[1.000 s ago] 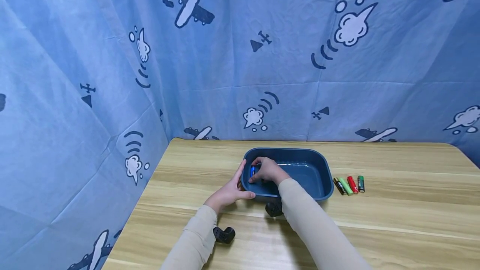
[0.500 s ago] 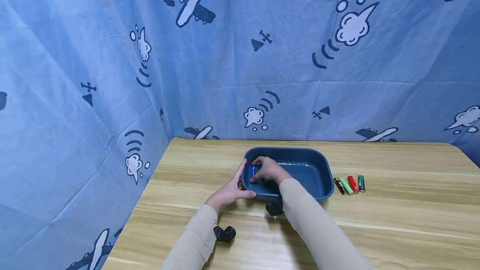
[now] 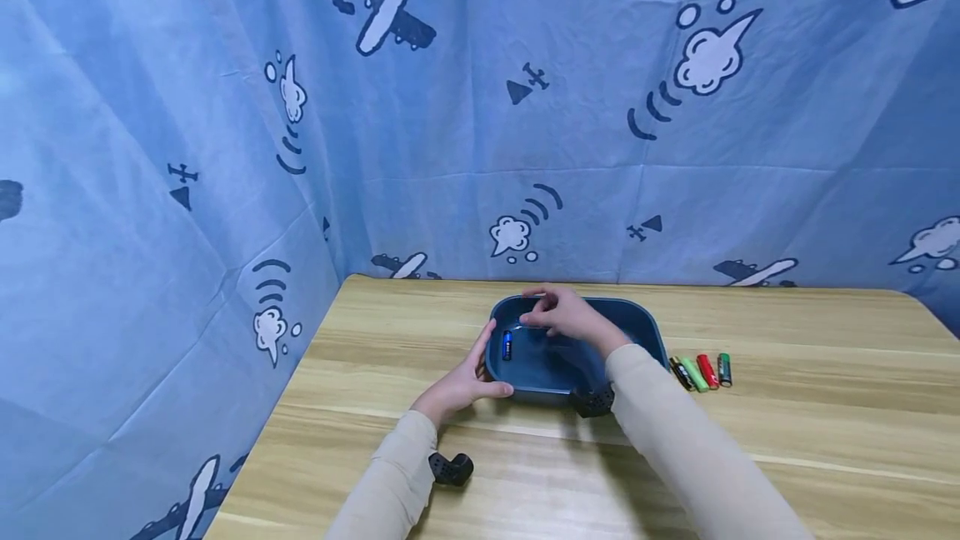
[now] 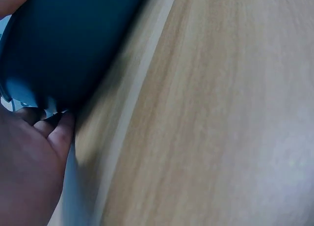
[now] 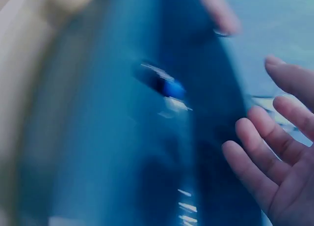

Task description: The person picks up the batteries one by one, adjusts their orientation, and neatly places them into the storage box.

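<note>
A dark blue rectangular box (image 3: 540, 386) with rounded corners stands on the table in the head view. One blue battery (image 3: 507, 346) lies inside it near the left end; the right wrist view shows that battery (image 5: 164, 83) blurred. My left hand (image 3: 457, 386) holds the box's left end, thumb at the front corner and fingers along the side. In the left wrist view, the fingers (image 4: 61, 132) bend against the box wall. Above the box's back part hovers my right hand (image 3: 570, 313), holding nothing. Its fingers (image 5: 255, 162) are spread and loosely bent.
To the right of the box, several batteries lie in a row: a black and gold one (image 3: 682, 374), a light green one (image 3: 694, 374), a red one (image 3: 707, 372) and a dark green one (image 3: 724, 369). A blue patterned curtain (image 3: 480, 148) hangs behind the wooden table (image 3: 825, 407).
My right hand has let go of the blue battery and risen up and to the right, leaving it in the box. The left hand has stayed at the box's left end.
</note>
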{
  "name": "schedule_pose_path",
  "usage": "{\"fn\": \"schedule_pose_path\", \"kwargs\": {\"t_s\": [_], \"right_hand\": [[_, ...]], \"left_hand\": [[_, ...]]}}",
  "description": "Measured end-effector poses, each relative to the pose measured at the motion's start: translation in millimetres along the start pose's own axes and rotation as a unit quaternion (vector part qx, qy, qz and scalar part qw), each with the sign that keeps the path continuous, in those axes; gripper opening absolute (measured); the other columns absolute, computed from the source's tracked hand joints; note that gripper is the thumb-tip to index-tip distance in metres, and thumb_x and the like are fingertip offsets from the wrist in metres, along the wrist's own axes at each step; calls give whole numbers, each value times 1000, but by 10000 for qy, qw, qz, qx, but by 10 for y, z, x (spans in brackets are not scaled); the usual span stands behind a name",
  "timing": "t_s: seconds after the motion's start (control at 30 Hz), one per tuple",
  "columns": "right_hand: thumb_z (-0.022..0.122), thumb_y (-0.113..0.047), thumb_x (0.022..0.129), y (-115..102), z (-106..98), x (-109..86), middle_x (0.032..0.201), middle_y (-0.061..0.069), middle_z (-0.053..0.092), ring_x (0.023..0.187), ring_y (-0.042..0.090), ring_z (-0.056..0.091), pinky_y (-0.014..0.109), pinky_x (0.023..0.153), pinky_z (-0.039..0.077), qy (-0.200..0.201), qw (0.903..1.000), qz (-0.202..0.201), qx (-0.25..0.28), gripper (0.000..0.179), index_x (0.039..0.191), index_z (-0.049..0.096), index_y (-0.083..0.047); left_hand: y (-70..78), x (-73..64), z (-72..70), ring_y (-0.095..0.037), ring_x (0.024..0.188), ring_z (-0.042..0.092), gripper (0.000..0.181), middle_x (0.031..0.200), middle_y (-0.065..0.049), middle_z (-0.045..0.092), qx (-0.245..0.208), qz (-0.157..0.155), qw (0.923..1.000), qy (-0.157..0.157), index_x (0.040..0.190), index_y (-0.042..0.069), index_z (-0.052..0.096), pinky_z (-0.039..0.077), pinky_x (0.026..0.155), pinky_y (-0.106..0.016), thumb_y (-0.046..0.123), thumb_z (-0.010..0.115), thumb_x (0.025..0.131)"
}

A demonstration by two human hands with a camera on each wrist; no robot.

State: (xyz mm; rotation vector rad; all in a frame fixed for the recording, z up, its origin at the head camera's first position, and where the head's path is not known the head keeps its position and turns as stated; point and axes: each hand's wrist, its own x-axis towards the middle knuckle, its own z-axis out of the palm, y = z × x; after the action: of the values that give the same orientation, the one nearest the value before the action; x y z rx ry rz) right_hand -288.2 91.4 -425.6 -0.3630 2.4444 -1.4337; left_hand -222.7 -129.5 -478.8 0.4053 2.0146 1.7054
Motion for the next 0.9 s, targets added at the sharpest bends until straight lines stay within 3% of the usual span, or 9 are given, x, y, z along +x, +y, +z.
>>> {"fn": "schedule_pose_path", "kwargs": {"t_s": [0.2,0.43,0.63,0.77,0.9], "right_hand": [[63,-32,89,-3,-708,-319,105,18,55,98,37,57,44,79,52,516,9978,-141,383,54,133,46,-4],[57,-39,91,314,-1368,-823,119,26,51,98,28,58,34,77,53,730,9970,176,-167,61,136,40,-2],[53,-35,94,747,-1627,-1196,123,28,49,102,31,56,37,79,52,592,9968,401,-351,62,138,34,5],[54,-34,94,1032,-1691,-1407,120,26,50,98,25,55,39,77,51,671,9939,582,-655,62,137,34,7],[60,-32,91,1288,-1705,-1573,117,25,49,97,26,52,36,75,49,730,9893,786,-993,63,134,38,8]], "left_hand": [[-65,-5,10,-23,140,7,104,155,-5,-2,-366,187,9991,31,147,39,3,12,111,-39,15,76,78],[-153,22,22,-19,140,5,112,155,-1,-2,-406,418,9983,73,148,31,-6,12,111,-39,21,78,75],[-120,4,83,-22,140,11,114,155,-3,1,120,430,9987,259,149,27,-8,15,111,-41,24,79,74],[-108,-18,124,-26,138,16,117,155,-6,3,424,239,9978,442,148,24,-12,18,110,-41,28,79,74],[-20,-63,170,-32,137,20,112,153,-14,9,358,350,9980,383,149,14,-6,16,110,-46,22,78,76]]}}
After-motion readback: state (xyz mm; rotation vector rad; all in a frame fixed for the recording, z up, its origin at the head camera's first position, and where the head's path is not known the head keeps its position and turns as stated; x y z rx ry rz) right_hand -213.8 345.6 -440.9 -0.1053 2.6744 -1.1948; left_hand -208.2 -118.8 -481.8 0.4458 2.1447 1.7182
